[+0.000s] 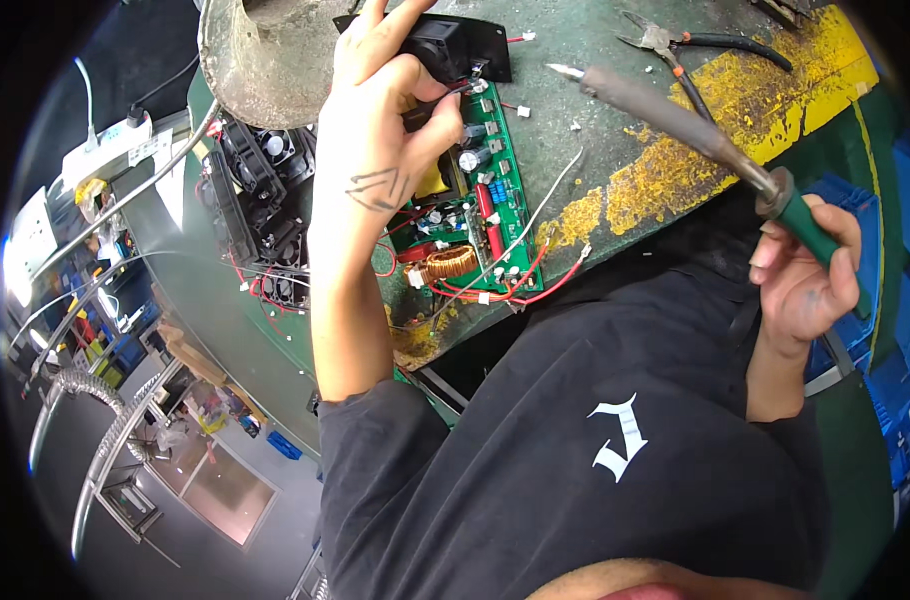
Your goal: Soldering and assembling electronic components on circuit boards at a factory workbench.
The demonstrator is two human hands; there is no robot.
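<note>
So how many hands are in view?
2: the left hand at the upper end of the green circuit board; the right hand holding the soldering iron.

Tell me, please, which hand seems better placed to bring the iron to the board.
Probably the right hand: it holds the soldering iron, tip facing the board, while the left hand is at the fan.

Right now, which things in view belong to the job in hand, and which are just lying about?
Likely in the job:
soldering iron, in the right hand
black fan, at the left hand
green circuit board

Seemingly lying about:
pliers
other fans
white power strip
</note>
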